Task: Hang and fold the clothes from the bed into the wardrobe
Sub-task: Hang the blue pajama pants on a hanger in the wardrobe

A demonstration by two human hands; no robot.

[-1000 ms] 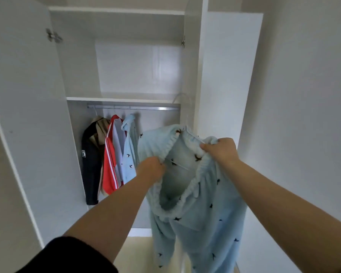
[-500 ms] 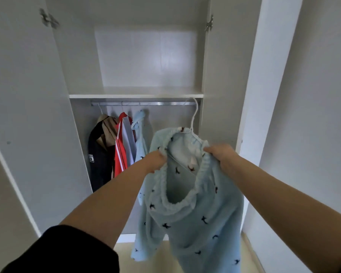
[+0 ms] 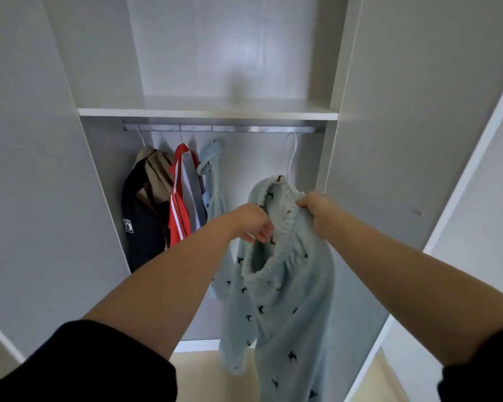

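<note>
A white wardrobe stands open, its two doors swung out to either side, with a white shelf across it and a metal rail fixed just beneath. Pale flooring shows at the bottom of the view.

Both bare forearms reach in from black sleeves toward the right part of the hanging space. The left hand has its fingers curled at the left side of the elastic waistband of a pair of light blue fleece pyjama trousers printed with small dark birds; the fingertips touch the band's edge, though whether they truly pinch it cannot be told. The right hand grips the right side of the same waistband, fingers bunched around the gathered fabric. The trousers are on a white hanger whose hook reaches up to the rail near its right end; whether the hook rests fully on the rail is unclear. The legs hang down in front of the wardrobe's lower edge.

Further left on the rail hang three other garments, close together: a black and tan jacket, a red top with white stripes, and a matching light blue fleece top, well apart from the trousers.
</note>
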